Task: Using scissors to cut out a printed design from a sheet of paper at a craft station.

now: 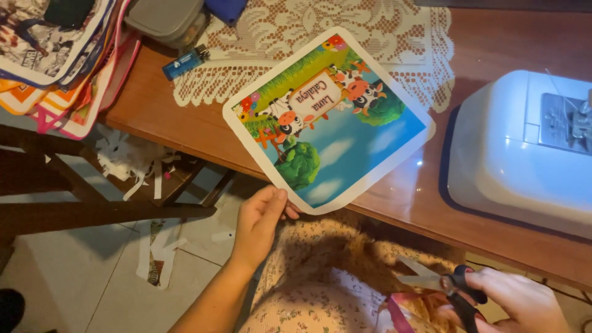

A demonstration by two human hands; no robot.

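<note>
- While our left hand (262, 219) pinched the cartoon print (328, 117) by its near corner over the table (493, 43),
- our right hand (524, 302) gripped black-handled scissors (441, 285), blades parted, near right.

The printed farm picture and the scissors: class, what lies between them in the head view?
Between the printed sheet, held by the left hand, and the scissors in the right hand, lie the wooden table edge and the person's floral-clothed lap.
</note>
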